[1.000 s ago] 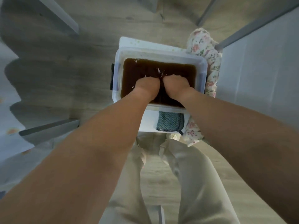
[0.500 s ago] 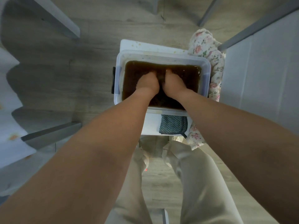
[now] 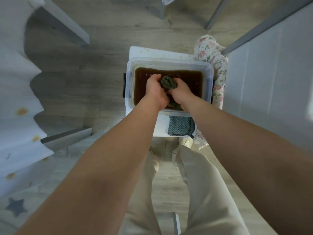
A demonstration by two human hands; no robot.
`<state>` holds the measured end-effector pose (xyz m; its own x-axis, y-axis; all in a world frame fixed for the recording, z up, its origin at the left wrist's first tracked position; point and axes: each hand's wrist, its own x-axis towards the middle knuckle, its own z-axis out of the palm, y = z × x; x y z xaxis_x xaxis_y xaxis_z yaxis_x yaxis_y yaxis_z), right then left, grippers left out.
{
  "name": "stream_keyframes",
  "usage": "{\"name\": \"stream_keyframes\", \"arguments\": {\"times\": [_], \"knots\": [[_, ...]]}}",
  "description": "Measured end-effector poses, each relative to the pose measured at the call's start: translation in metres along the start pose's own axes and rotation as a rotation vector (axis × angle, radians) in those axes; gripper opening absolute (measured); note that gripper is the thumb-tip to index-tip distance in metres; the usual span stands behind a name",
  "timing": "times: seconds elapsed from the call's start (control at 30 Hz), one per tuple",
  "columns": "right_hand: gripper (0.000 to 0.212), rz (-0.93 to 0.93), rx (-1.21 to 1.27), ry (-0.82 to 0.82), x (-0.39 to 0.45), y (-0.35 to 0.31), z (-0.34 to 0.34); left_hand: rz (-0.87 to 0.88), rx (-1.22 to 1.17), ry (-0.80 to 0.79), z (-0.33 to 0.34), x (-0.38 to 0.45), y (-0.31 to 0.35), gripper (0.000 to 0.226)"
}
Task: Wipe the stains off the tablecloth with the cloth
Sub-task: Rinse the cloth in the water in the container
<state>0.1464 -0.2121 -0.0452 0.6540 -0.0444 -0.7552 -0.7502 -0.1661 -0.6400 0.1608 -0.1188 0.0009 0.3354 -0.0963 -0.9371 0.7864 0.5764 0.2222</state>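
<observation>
Cloth (image 3: 168, 83): dark green, wet, bunched, above brown water in clear tub (image 3: 208, 82). Left hand (image 3: 155, 91) and right hand (image 3: 180, 94) both curled tight around it, pressed together. Folded teal cloth (image 3: 180, 127) on white table (image 3: 160, 126) just below hands. Floral fabric (image 3: 215, 65) right of hands, beside tub.

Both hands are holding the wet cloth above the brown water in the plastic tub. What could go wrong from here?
1. The cloth, gripped by the left hand and right hand, looks soaked; carried off unwrung, it may drip brown water on the floor.
2. Hard wringing may splash the flowered fabric beside the tub.
3. Dirty water could add stains to the tablecloth.
</observation>
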Motion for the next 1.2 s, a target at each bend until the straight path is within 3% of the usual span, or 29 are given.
{"name": "stream_keyframes", "arguments": {"times": [0.13, 0.23, 0.33, 0.4, 0.53, 0.63, 0.7, 0.8, 0.87, 0.97, 1.07, 1.2], "knots": [[0.051, -0.165, -0.450, 0.127, 0.016, 0.006, -0.001, 0.055, 0.349, 0.093, -0.009, 0.004, 0.005, 0.028], [0.057, -0.211, -0.590, 0.106, 0.027, 0.013, 0.004, 0.035, 0.325, 0.086, -0.018, 0.017, 0.005, 0.034], [0.052, -0.205, -0.697, 0.088, 0.038, 0.019, 0.006, 0.043, 0.366, 0.067, -0.023, 0.022, 0.005, 0.025], [0.043, -0.169, -0.634, 0.121, 0.042, 0.017, 0.006, 0.104, 0.491, 0.068, -0.025, 0.026, 0.005, 0.030], [0.041, 0.024, -0.175, 0.114, 0.030, -0.004, 0.006, 0.419, 1.117, 0.035, -0.033, 0.026, 0.010, 0.044], [0.026, 0.249, 0.160, 0.016, 0.014, -0.026, -0.004, 0.665, 1.498, -0.006, -0.040, 0.017, 0.014, 0.049], [0.028, 0.332, 0.274, -0.014, 0.006, -0.035, -0.012, 0.814, 1.633, -0.014, -0.044, 0.013, 0.014, 0.052], [0.024, 0.346, 0.383, -0.047, -0.003, -0.043, -0.016, 0.929, 1.640, -0.090, -0.048, 0.007, 0.014, 0.064], [0.024, 0.352, 0.397, -0.064, -0.010, -0.048, -0.015, 0.981, 1.650, -0.125, -0.049, 0.002, 0.015, 0.074], [0.046, 0.322, 0.271, -0.075, -0.013, -0.052, -0.011, 1.065, 1.668, -0.091, -0.050, 0.008, 0.015, 0.079], [0.057, 0.256, 0.102, -0.041, -0.008, -0.051, 0.000, 1.143, 1.702, 0.028, -0.044, 0.015, 0.012, 0.067], [0.060, 0.095, -0.083, 0.047, -0.003, -0.042, 0.013, 1.011, 1.833, 0.241, -0.036, 0.015, 0.009, 0.042]]}}
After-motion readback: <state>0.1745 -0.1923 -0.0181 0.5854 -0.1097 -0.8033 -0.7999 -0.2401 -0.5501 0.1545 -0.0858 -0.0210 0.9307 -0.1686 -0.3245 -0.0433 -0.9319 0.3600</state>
